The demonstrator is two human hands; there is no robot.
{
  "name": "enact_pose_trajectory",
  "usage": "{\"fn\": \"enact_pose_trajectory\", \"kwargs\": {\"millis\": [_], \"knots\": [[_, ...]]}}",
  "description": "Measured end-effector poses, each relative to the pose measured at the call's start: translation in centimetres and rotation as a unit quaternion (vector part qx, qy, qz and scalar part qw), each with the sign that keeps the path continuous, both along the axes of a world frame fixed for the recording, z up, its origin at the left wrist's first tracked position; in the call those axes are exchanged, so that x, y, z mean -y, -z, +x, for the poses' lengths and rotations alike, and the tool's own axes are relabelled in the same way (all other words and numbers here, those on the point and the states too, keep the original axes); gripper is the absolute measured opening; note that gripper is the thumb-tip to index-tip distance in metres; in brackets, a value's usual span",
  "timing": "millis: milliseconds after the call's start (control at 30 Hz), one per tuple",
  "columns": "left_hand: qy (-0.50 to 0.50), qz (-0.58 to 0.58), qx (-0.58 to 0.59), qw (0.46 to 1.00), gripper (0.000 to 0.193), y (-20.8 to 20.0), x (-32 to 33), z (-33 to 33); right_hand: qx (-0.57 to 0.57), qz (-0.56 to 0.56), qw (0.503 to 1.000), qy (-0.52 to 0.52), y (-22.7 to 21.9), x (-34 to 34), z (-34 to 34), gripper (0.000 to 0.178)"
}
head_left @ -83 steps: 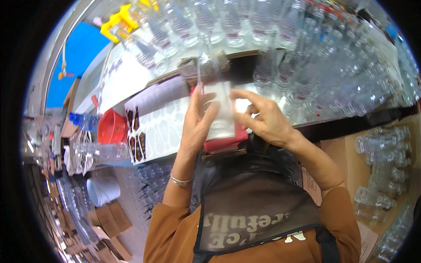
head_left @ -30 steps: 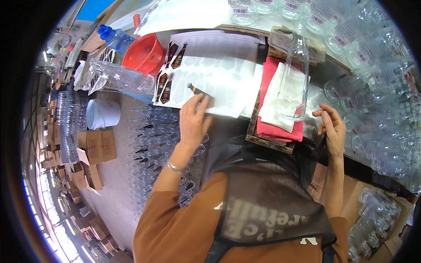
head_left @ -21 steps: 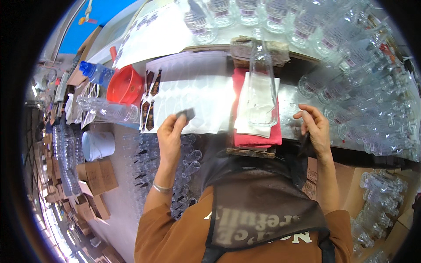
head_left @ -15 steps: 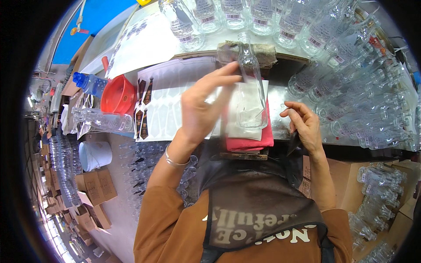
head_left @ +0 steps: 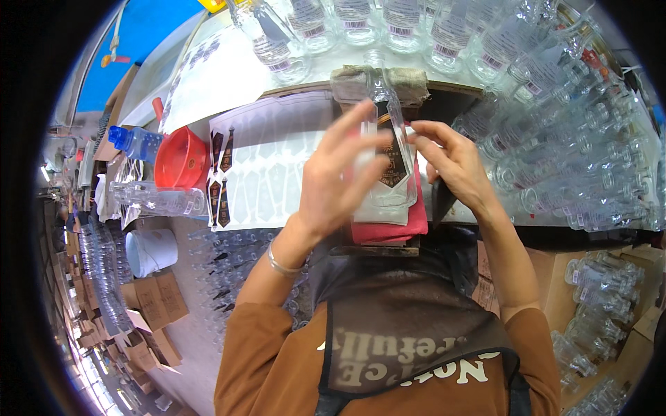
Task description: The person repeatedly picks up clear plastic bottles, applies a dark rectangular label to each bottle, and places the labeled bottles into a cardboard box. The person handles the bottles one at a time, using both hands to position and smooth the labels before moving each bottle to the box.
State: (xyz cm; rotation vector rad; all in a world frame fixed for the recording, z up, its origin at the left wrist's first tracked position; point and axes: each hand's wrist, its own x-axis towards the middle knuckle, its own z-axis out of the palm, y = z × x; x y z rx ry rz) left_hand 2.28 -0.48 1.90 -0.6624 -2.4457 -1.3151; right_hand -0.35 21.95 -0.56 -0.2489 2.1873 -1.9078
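On my feed the clear bottle (head_left: pixel 406 195) lay on its side on a white cloth (head_left: pixel 378 217) over a pink cloth (head_left: pixel 392 234), at the near edge of the counter (head_left: pixel 512 216). Its long axis ran from that near edge toward the far side; the neck pointed away, swung slightly left, over a folded rag (head_left: pixel 413 83), and the base faced the person. A black tie-shaped label (head_left: pixel 397 170) lay along the upper side, its broad pointed end toward the base.

I saw the left hand (head_left: pixel 333 184) wide, fingers spread and blurred over the bottle's left side; I couldn't tell whether they touched. The right hand (head_left: pixel 454 166) was narrow, thumb and forefinger close together at the bottle's right side, a dark flat piece (head_left: pixel 441 201) held beneath the palm.

To the left I had the flat label sheet (head_left: pixel 270 152); to the right, a bare metal strip crossed by the right forearm, then crowded upright bottles (head_left: pixel 576 187). A row of standing bottles (head_left: pixel 451 45) bounded the far side.

Half a second earlier, no black label showed on the bottle's upper face, and the right hand was farther from the glass.
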Motion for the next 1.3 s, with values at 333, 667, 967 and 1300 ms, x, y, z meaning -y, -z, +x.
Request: {"fn": "enact_pose_trajectory", "kwargs": {"millis": [333,667,967,1300], "knots": [[-0.020,-0.016,0.056,0.998,0.049,1.7,-0.8,-1.5,-0.024,0.013,0.999,-0.025,0.0,1.3,0.5,0.061],[-0.025,-0.006,0.055,0.998,0.050,1.9,-1.0,-1.7,-0.022,0.005,0.999,-0.032,0.4,1.1,-0.1,0.060],[-0.030,-0.012,0.041,0.999,0.049,1.9,-1.1,-1.6,0.015,-0.024,0.998,-0.051,0.5,0.9,-0.4,0.061],[-0.008,0.256,0.246,0.935,0.068,2.7,-0.9,0.5,0.056,-0.055,0.996,-0.050,1.5,0.2,0.7,0.062]]}}
